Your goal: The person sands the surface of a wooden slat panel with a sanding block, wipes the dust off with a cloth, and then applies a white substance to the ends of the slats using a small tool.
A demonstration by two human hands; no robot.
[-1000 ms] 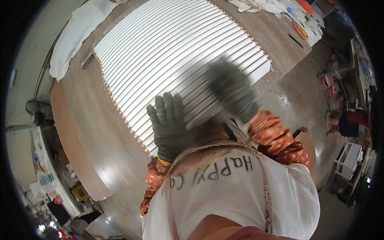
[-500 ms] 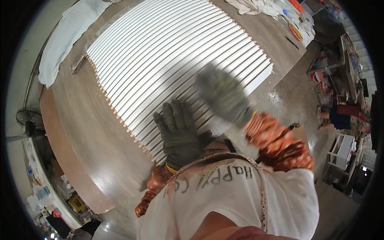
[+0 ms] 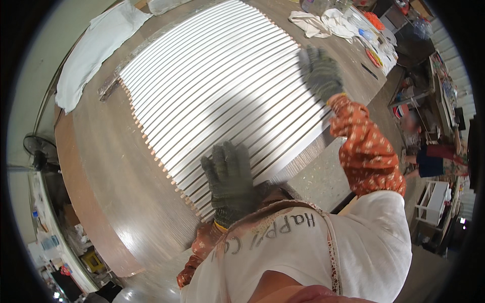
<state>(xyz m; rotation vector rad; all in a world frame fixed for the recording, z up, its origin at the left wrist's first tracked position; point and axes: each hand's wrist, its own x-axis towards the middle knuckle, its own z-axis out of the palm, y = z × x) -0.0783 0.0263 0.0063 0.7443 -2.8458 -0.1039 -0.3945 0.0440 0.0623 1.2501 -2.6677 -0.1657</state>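
We see a wide array of white slats point(image 3: 222, 86) lying side by side in parallel rows on a large brown wooden table point(image 3: 116, 202), filling most of the tabletop from the near edge to the far end. Our left hand point(image 3: 230, 184), in a dark knit glove, lies flat on the nearest slats with its fingers spread, pressing down rather than pinching anything. Our right hand point(image 3: 321, 73), gloved the same way and coming out of an orange patterned sleeve point(image 3: 366, 151), is open with fingers extended over the right-hand ends of the slats, close to the table's right edge; we cannot tell whether it touches them. Nothing lies on top of the slats besides the left hand. Beyond them, a white cloth point(image 3: 88, 55) drapes over the far left corner of the table, and crumpled white rags point(image 3: 328, 22) with small colourful items sit at the far right. Bare wood stays open along the left side of the array. To the right, past the table edge, another person point(image 3: 434, 156) stands among cluttered shelves.
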